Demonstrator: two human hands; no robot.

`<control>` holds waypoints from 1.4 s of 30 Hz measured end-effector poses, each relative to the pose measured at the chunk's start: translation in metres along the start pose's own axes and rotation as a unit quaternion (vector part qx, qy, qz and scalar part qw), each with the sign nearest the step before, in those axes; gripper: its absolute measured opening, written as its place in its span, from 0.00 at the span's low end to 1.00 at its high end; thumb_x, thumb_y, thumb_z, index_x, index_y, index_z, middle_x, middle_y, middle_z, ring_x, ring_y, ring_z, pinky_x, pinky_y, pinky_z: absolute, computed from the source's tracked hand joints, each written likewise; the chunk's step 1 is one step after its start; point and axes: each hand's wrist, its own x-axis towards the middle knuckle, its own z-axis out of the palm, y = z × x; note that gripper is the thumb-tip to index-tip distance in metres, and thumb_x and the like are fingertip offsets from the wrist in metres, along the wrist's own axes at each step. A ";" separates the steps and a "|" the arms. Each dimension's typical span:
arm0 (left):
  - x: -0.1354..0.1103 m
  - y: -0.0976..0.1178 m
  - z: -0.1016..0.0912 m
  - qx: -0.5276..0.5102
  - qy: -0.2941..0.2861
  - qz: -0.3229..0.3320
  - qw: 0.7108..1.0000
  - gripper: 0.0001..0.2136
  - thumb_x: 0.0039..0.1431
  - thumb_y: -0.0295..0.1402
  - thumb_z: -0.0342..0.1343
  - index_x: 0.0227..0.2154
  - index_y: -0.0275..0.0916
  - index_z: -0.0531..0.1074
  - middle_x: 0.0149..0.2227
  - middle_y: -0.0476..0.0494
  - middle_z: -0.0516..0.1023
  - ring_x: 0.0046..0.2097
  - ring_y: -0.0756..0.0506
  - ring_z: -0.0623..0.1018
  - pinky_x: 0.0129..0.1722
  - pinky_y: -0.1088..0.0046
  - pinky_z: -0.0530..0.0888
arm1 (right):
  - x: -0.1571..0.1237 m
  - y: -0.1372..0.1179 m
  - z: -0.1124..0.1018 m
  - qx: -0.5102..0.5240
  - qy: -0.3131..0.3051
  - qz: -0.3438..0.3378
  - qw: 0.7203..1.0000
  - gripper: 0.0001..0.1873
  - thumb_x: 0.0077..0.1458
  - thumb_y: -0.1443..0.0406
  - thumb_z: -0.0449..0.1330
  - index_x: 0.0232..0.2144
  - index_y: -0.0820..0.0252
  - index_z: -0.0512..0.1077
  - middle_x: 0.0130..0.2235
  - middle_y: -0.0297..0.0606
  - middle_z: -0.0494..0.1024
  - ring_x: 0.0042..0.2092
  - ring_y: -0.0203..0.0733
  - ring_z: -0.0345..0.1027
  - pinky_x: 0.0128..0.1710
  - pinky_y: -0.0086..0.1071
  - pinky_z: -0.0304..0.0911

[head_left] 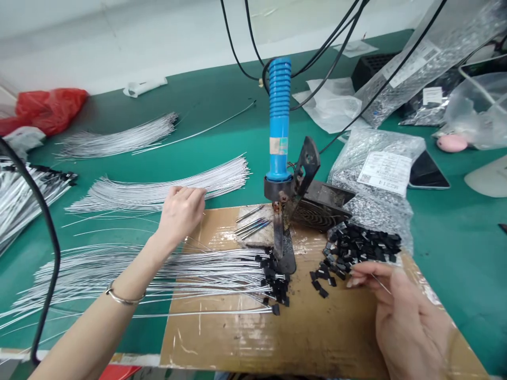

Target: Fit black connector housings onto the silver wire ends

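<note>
My left hand (182, 212) rests at the front side of the middle bundle of thin white wires (130, 192). Its fingers are curled closed, and whatever they grip is hidden. On the right, my right hand (400, 311) is at the near edge of a pile of small black connectors (362, 243). A thin, shiny metal piece (381, 284) is pinched in it; its exact kind is unclear. Between the hands lie white wires with black connectors on their ends (225, 274), partly on a brown cardboard sheet (309, 338).
A blue-handled soldering iron (279, 121) stands upright in a dark metal holder (304, 169). Metal tips (251, 228) lie beside it. Bubble-wrap bags (372, 179) and a phone (428, 171) are at right. Another wire bundle (122, 137) and a red bag (51, 111) lie far left.
</note>
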 end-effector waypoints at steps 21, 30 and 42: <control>-0.002 0.014 -0.012 -0.212 0.095 -0.155 0.960 0.10 0.68 0.38 0.57 0.37 0.41 0.81 0.32 0.48 0.88 0.36 0.43 0.87 0.45 0.67 0.79 | -0.001 0.002 -0.002 -0.077 -0.005 0.014 0.997 0.25 0.65 0.45 0.62 0.32 0.59 0.83 0.32 0.37 0.83 0.34 0.43 0.75 0.40 0.34 0.68; -0.017 0.006 -0.007 -0.110 0.033 -0.040 0.993 0.10 0.72 0.37 0.61 0.49 0.37 0.78 0.50 0.40 0.83 0.48 0.41 0.83 0.50 0.56 0.81 | 0.000 0.001 -0.001 -0.079 0.002 0.018 0.997 0.25 0.63 0.43 0.64 0.31 0.58 0.83 0.31 0.36 0.82 0.33 0.41 0.75 0.40 0.32 0.68; -0.013 0.010 0.016 -0.036 -0.025 0.051 0.998 0.16 0.72 0.37 0.61 0.58 0.39 0.74 0.59 0.37 0.78 0.53 0.38 0.81 0.51 0.53 0.81 | 0.000 -0.005 0.002 -0.114 0.003 0.006 0.993 0.25 0.61 0.43 0.64 0.29 0.57 0.83 0.29 0.35 0.83 0.31 0.41 0.75 0.39 0.31 0.69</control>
